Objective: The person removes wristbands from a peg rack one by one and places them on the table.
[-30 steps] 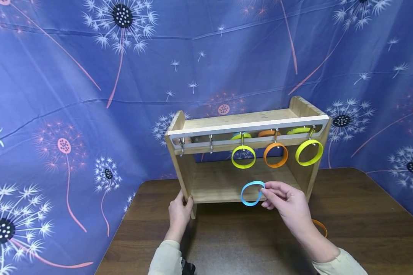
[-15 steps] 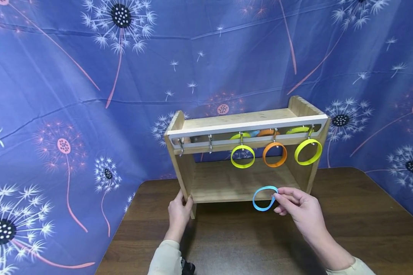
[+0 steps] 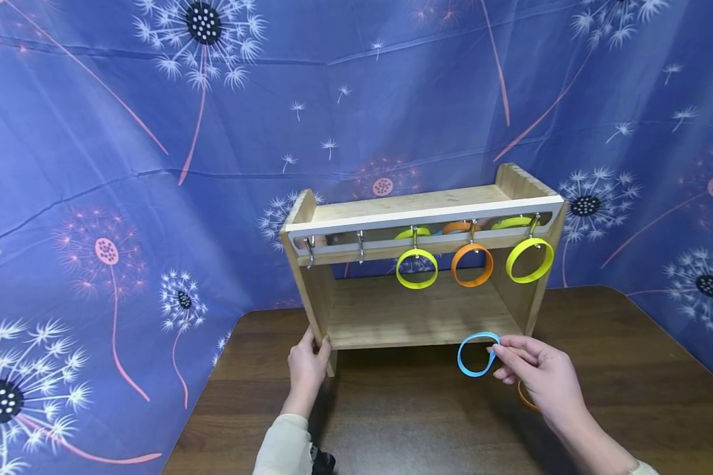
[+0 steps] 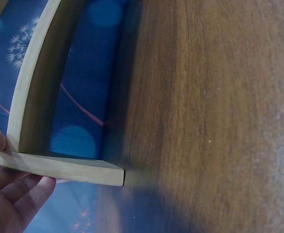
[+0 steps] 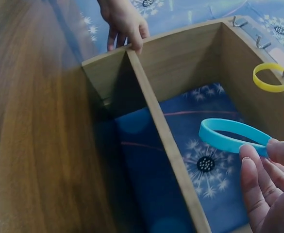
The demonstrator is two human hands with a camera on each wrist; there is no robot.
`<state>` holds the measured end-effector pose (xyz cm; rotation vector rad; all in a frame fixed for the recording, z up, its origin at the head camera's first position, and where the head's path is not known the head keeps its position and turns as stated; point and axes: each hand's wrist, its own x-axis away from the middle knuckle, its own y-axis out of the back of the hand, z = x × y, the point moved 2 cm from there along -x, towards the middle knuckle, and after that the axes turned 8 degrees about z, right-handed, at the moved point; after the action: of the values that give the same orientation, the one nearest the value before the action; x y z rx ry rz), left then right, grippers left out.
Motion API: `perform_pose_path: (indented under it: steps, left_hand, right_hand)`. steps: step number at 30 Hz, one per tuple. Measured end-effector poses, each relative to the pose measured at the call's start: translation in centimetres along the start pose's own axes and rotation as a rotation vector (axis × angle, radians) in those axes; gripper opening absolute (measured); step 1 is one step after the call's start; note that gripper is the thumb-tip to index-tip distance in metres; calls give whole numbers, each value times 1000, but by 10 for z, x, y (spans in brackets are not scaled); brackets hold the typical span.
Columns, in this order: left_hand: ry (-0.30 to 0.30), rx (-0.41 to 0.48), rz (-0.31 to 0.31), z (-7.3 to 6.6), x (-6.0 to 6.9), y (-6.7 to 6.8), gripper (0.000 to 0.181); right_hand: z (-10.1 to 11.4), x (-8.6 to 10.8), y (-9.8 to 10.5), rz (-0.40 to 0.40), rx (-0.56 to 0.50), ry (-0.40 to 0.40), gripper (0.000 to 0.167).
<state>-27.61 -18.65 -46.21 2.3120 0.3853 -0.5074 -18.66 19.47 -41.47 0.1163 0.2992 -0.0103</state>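
Note:
My right hand pinches a light blue wristband by its right side, in front of the lower shelf's right end. In the right wrist view the blue wristband stands out from between thumb and fingers. My left hand grips the lower left side of the wooden shelf unit; in the left wrist view its thumb and fingers hold the side board. On the unit's hook rail hang a yellow wristband, an orange wristband and another yellow wristband.
Two hooks at the rail's left end carry nothing. An orange wristband lies on the brown table, partly hidden by the right hand. A blue dandelion-print cloth hangs behind.
My right hand has moved right and slightly down, towards the person, carrying the blue wristband away from beneath the hanging ones. The left hand keeps its grip on the shelf unit.

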Motion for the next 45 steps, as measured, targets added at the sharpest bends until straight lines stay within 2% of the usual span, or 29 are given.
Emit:
perform_pose_path:
  steps: [9, 21, 33, 45]
  left_hand:
    - [8, -9, 1, 1, -1, 0, 11]
    - [-14, -20, -9, -1, 1, 1, 8]
    - [-17, -25, -19, 0, 0, 1, 6]
    - [-13, -22, -8, 0, 0, 0, 6]
  right_hand:
    - [-11, 8, 9, 5, 83, -64, 29]
    - [-23, 16, 18, 29, 29, -120, 29]
    - [-45, 25, 25, 31, 67, -166, 25]
    - [-65, 35, 30, 39, 88, -255, 32]
